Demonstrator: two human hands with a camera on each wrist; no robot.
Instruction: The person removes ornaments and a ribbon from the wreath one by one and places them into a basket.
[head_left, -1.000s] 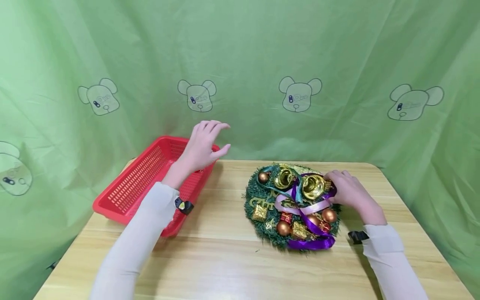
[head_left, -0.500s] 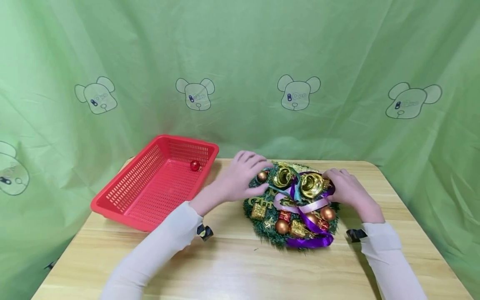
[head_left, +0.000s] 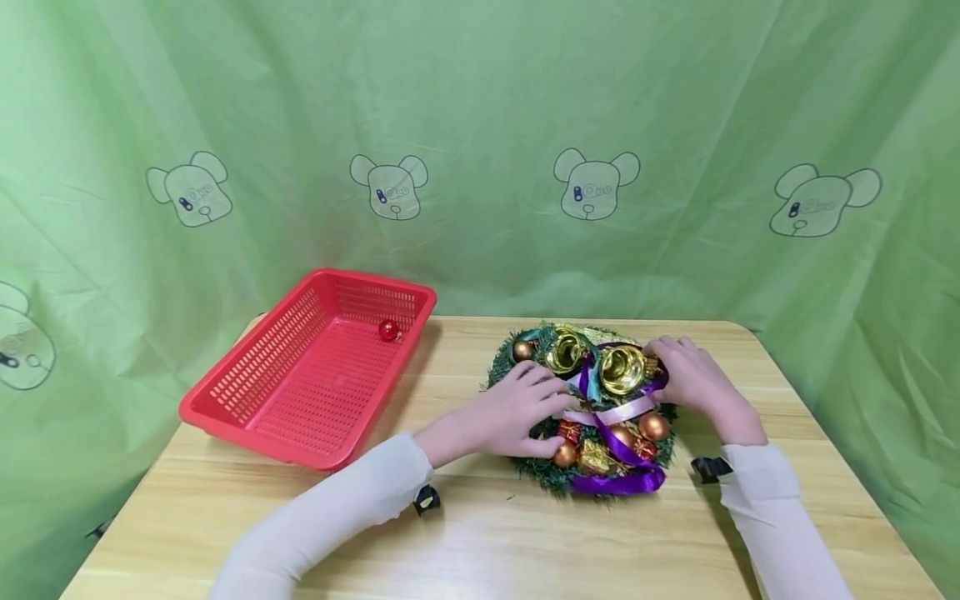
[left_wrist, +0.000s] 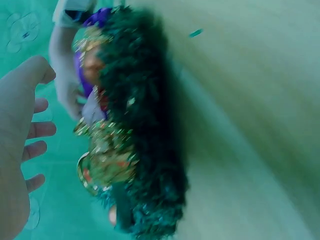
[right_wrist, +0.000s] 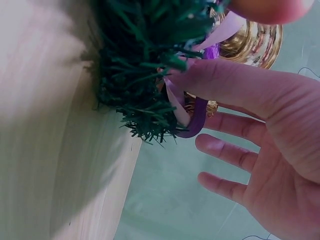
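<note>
A green Christmas wreath lies on the table, dressed with gold bells, copper baubles, small wrapped gifts and purple and pink ribbons. My left hand hovers over the wreath's left side, fingers spread and thumb apart; the left wrist view shows a gap between this hand and the decorations. At the right edge, my right hand holds the wreath beside a bell. In the right wrist view its thumb presses in by the purple ribbon, the index fingertip is hidden, and the other fingers stay loose.
A red plastic basket with slotted sides stands at the left of the wooden table. Inside its far right corner lies a red bauble. A green curtain with bear-head drawings hangs behind the table.
My left hand has moved from above the basket rightward and down over the wreath, uncovering the red bauble in the basket. The right hand has stayed at the wreath's right edge.
</note>
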